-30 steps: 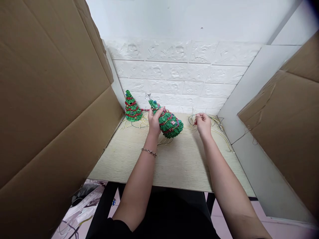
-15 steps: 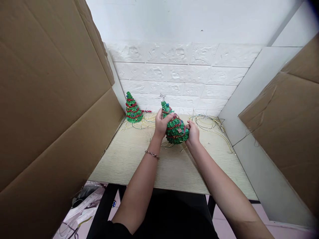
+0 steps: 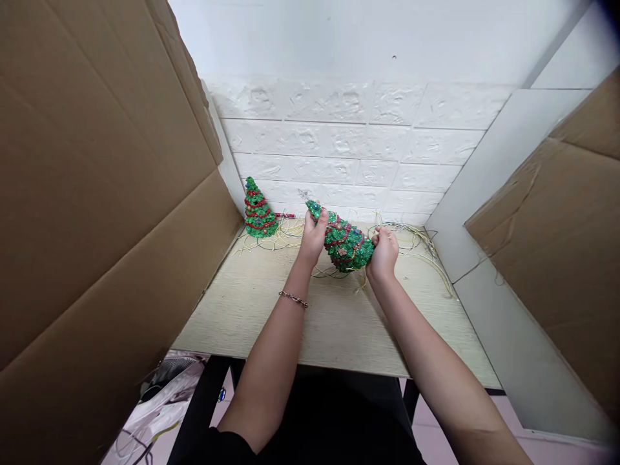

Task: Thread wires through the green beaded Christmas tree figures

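Observation:
A small green beaded Christmas tree with red garlands and little ornaments is held in the air above the table, tipped over with its top to the upper left. A clear star sits at its tip. My left hand is closed round the upper part of the tree, thumb on the near side. At the base end, my right hand is closed, fingers curled at the tree's underside; whether it grips the base or a wire there is hidden. Thin wires show beneath the base.
A second Christmas tree, without a star, stands at the back left beside a red pen-like object. Loose yellow and white wires lie along the back of the table. Cardboard sheets flank both sides; a white brick-patterned wall closes the back.
The held tree has tilted further, its tip swinging left and down and its base turning right. My right hand has moved slightly right and up with the base.

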Demonstrator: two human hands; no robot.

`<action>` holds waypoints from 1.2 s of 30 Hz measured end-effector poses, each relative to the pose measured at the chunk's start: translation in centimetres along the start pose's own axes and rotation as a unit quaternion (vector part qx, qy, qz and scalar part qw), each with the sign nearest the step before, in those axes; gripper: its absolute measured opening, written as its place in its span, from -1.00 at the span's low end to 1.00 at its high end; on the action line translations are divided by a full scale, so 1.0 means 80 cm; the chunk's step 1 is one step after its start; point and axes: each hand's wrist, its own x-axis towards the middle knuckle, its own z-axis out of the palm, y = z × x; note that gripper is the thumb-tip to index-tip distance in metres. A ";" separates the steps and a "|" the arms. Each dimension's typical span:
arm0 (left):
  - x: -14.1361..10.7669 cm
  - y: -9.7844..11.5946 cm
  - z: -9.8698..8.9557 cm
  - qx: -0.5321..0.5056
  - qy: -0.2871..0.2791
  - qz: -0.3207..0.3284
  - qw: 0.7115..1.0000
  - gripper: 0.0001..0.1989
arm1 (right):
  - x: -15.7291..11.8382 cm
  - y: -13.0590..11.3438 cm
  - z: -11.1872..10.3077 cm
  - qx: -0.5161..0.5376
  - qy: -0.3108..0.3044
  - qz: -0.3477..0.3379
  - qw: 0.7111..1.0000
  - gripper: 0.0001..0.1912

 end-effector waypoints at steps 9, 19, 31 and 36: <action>0.008 0.000 -0.005 -0.130 0.113 -0.027 0.985 -0.70 | -0.006 0.004 0.001 -0.020 -0.136 -0.046 0.989 -0.70; 0.006 0.003 -0.002 -0.120 0.197 -0.002 0.973 -0.69 | -0.006 -0.010 0.003 -0.036 -0.103 -0.020 0.994 -0.91; 0.008 -0.003 -0.004 -0.081 0.207 0.039 0.974 -0.64 | -0.024 -0.010 -0.003 -0.280 -0.266 -0.167 0.907 -0.56; 0.008 -0.001 -0.004 -0.086 0.214 0.041 0.972 -0.67 | -0.031 -0.009 0.000 -0.375 -0.262 -0.230 0.859 -0.64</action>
